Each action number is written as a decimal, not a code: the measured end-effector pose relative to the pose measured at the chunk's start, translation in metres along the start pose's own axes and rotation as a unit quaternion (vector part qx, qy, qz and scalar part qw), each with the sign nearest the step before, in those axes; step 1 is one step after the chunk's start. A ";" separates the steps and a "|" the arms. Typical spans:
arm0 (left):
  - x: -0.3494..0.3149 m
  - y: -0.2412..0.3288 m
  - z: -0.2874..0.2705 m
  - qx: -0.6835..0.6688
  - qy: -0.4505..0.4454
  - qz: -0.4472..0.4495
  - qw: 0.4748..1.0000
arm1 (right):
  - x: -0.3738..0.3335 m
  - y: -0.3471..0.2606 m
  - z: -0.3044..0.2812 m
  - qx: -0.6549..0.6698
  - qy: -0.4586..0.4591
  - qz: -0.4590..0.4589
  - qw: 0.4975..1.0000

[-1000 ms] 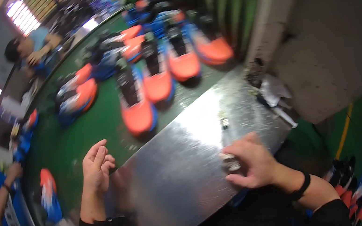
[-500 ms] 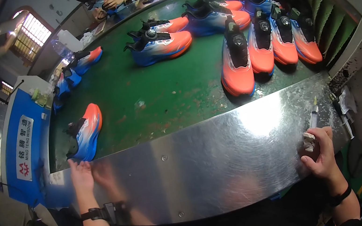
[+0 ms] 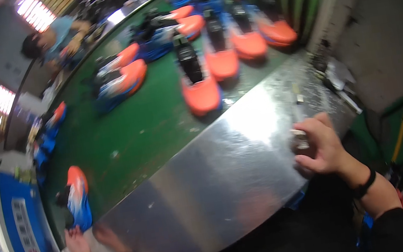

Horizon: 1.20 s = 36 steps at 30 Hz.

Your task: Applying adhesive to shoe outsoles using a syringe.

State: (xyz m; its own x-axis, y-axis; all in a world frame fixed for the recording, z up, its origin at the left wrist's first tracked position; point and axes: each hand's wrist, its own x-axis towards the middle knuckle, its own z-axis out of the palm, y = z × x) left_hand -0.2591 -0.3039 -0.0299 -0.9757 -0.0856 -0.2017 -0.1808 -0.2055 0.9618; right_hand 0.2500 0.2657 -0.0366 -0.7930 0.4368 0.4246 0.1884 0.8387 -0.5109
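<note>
My left hand is at the near-left corner, its fingers closed at the dark heel of a running shoe. This shoe is orange at the toe, white in the middle and blue at the heel, and its toe points away from me. Motion blur softens the finger grip. Over the right part of the metal ledge, my right hand curls thumb and fingers around a small whitish lump. A slim syringe lies on the metal just beyond that hand.
More matching shoes stand on the green belt, such as an orange-toed shoe at its right. A shiny metal ledge runs along the near side. A blue machine panel stands at left. Another person sits across the belt.
The whole view has swung to the right and tilted. My left fingers, outstretched beside the shoe's heel before, now close at it. My right hand still holds the whitish lump.
</note>
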 end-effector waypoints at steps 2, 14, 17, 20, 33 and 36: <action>-0.015 0.011 0.022 0.030 -0.037 0.008 0.999 | -0.002 0.003 -0.003 -0.017 -0.006 -0.016 1.000; -0.212 -0.007 0.174 0.102 -0.256 0.106 0.956 | -0.007 0.002 -0.008 -0.006 0.013 -0.022 1.000; -0.279 -0.019 0.193 0.113 -0.419 0.081 0.897 | -0.009 0.005 -0.006 0.008 0.012 -0.034 0.999; -0.342 -0.035 0.218 0.253 -0.456 0.026 0.853 | -0.009 0.005 -0.005 0.007 0.018 -0.038 0.999; -0.216 -0.099 0.240 0.102 -0.399 -0.020 0.911 | -0.052 0.014 -0.051 0.114 -0.029 0.097 0.988; -0.173 -0.111 0.263 0.260 -0.373 -0.004 0.891 | -0.057 0.026 -0.067 0.003 -0.056 0.052 0.997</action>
State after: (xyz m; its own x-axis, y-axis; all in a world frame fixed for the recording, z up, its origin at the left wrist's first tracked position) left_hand -0.1024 -0.0098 -0.0534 -0.7500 0.6250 -0.2168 -0.0317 0.2934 0.9555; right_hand 0.3389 0.2845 -0.0239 -0.8288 0.4828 0.2828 0.2702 0.7880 -0.5532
